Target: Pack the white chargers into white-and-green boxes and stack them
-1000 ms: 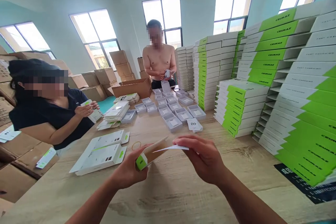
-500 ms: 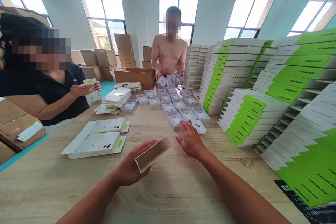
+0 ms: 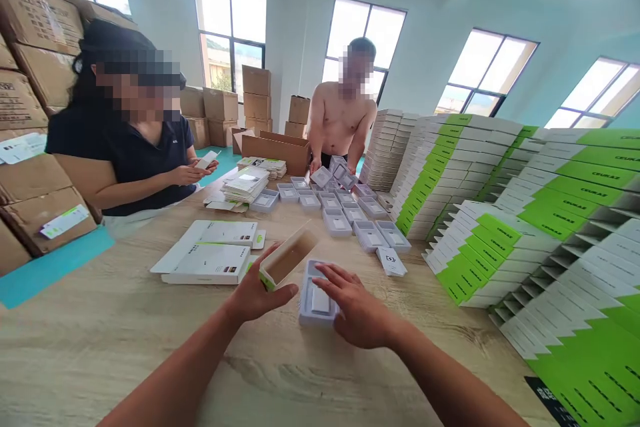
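Observation:
My left hand (image 3: pixel 255 297) grips an open green-and-white box (image 3: pixel 289 257), its brown inside facing up and toward me. My right hand (image 3: pixel 357 310) lies over the right side of a pale grey plastic tray (image 3: pixel 311 295), its fingers on the tray's rim. A white insert sits in the tray, partly covered by my fingers. The tray is just right of the box and the two are apart. Both hands are above the light wooden table (image 3: pixel 110 327).
Flat white sleeves (image 3: pixel 207 253) lie left of my hands, and rows of trays (image 3: pixel 337 220) stand ahead. Tall stacks of green-and-white boxes (image 3: pixel 493 253) rise at right. A co-worker's hands (image 3: pixel 193 173) hold a white card at left; another person's hands (image 3: pixel 330 170) handle trays beyond. Cardboard cartons (image 3: pixel 35 27) stand far left.
My right hand has come back toward me with a tray from the rows. My left hand has turned the box so its opening faces up. The head view has swung left.

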`<state>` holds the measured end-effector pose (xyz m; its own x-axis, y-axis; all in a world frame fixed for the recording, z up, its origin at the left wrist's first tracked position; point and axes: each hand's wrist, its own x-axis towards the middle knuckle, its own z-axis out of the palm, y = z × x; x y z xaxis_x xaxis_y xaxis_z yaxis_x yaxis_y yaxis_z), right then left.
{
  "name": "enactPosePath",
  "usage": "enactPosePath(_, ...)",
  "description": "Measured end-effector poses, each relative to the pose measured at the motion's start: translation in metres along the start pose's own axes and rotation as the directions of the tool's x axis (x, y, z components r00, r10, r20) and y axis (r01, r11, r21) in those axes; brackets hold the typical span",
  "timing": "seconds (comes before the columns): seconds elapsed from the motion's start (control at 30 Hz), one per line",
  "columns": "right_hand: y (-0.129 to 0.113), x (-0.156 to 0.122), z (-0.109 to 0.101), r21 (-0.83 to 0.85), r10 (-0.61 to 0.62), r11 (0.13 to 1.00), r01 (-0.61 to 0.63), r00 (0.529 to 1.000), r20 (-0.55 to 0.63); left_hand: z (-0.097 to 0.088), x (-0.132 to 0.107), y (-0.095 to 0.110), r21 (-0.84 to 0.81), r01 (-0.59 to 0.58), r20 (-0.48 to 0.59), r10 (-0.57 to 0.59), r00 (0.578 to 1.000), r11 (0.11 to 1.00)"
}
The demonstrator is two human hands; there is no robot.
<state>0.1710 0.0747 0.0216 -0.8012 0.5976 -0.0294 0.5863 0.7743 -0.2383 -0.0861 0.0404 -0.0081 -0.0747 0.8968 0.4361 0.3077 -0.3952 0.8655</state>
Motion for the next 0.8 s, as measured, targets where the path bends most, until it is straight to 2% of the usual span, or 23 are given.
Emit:
enactPosePath(0.07, 0.010, 0.015, -0.012, -0.094, -0.099, 0.990, 0.110, 0.989, 0.112, -0.004, 0.001, 0.006, 0.045, -0.138, 0.045, 0.136, 0.990, 0.989)
enactPosePath(0.17, 0.015, 0.044, -0.016, -0.203, -0.290, 0.924, 0.325, 0.939, 0.184, -0.011, 0.003, 0.017, 0.121, -0.366, 0.152, 0.347, 0.926, 0.923)
enactPosePath(0.23, 0.010, 0.056, -0.010, -0.221, -0.421, 0.862, 0.457, 0.887, 0.192, -0.014, 0.005, 0.023, 0.124, -0.441, 0.222, 0.408, 0.886, 0.889)
enactPosePath(0.3, -0.001, 0.054, -0.004, -0.228, -0.465, 0.835, 0.502, 0.863, 0.195, -0.015, 0.005, 0.028, 0.113, -0.463, 0.270, 0.422, 0.866, 0.879)
enactPosePath(0.37, -0.013, 0.036, -0.004, -0.206, -0.428, 0.862, 0.464, 0.882, 0.197, -0.015, 0.005, 0.029, 0.117, -0.467, 0.298, 0.417, 0.859, 0.876)
enactPosePath(0.47, -0.027, -0.019, -0.019, -0.041, -0.292, 0.953, 0.301, 0.945, 0.148, -0.012, 0.004, 0.026, 0.165, -0.464, 0.321, 0.398, 0.859, 0.870)
enactPosePath(0.53, -0.034, -0.063, -0.036, 0.104, -0.177, 0.980, 0.170, 0.983, 0.057, -0.009, 0.004, 0.022, 0.200, -0.465, 0.355, 0.378, 0.855, 0.863)
enactPosePath(0.6, -0.039, -0.104, -0.053, 0.207, -0.057, 0.976, 0.070, 0.996, -0.068, -0.005, 0.003, 0.019, 0.222, -0.470, 0.392, 0.364, 0.845, 0.854)
enactPosePath(0.7, -0.044, -0.140, -0.069, 0.264, 0.120, 0.963, -0.051, 0.959, -0.255, 0.003, 0.000, 0.019, 0.246, -0.491, 0.439, 0.356, 0.825, 0.835)
enactPosePath(0.8, -0.050, -0.142, -0.071, 0.260, 0.295, 0.943, -0.208, 0.885, -0.360, 0.013, -0.005, 0.021, 0.262, -0.540, 0.473, 0.382, 0.794, 0.800)
